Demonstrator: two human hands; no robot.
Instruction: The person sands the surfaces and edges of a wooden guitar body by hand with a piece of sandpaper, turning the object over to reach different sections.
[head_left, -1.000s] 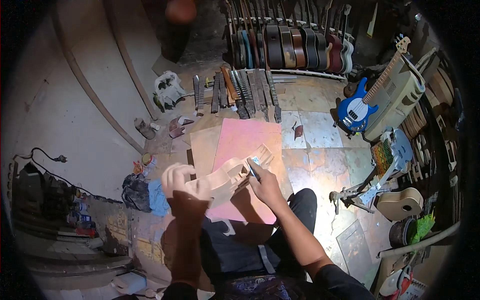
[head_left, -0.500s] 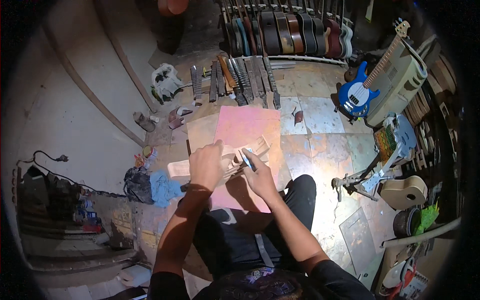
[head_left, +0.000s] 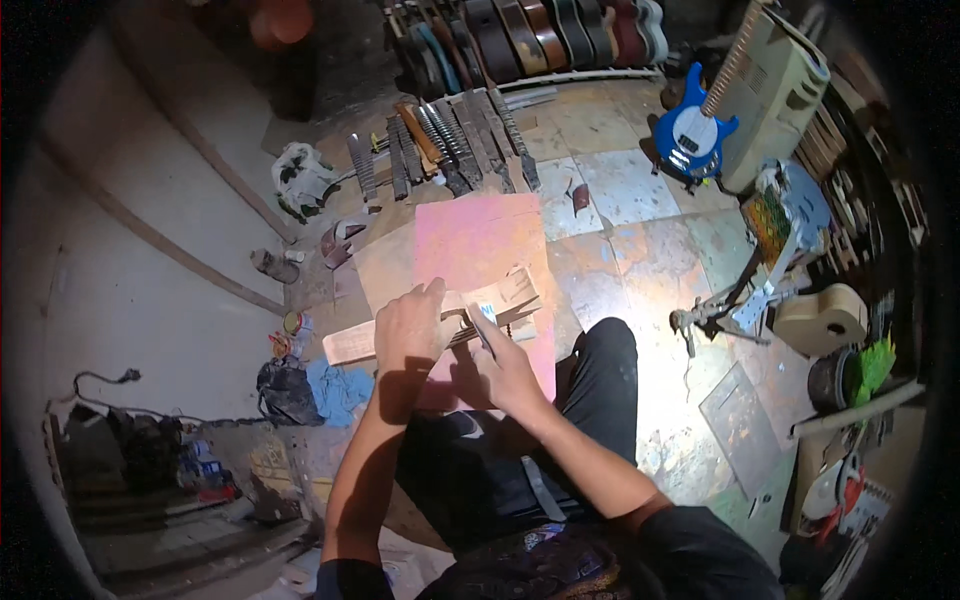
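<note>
A long pale piece of carved wood (head_left: 350,345) lies slantwise above the pink board (head_left: 480,240) in front of my knees. My left hand (head_left: 408,328) is wrapped over its middle and holds it. A small flat tool with a white and blue face (head_left: 485,314) is pinched in my right hand (head_left: 510,375), against the near side of the wood's right part. Its exact kind and working edge cannot be made out. Dark cut-outs or slots show on the wood between my hands.
Several files and rasps (head_left: 440,140) lie beyond the board. Guitar bodies (head_left: 520,40) line a rack at the back. A blue bass guitar (head_left: 692,135) leans at the right, with an unfinished guitar body (head_left: 822,318) nearer. A blue cloth (head_left: 338,390) lies left.
The head view has shifted. My right hand has turned, so the tool's white and blue face now shows broadly against the wood. My left hand keeps its hold.
</note>
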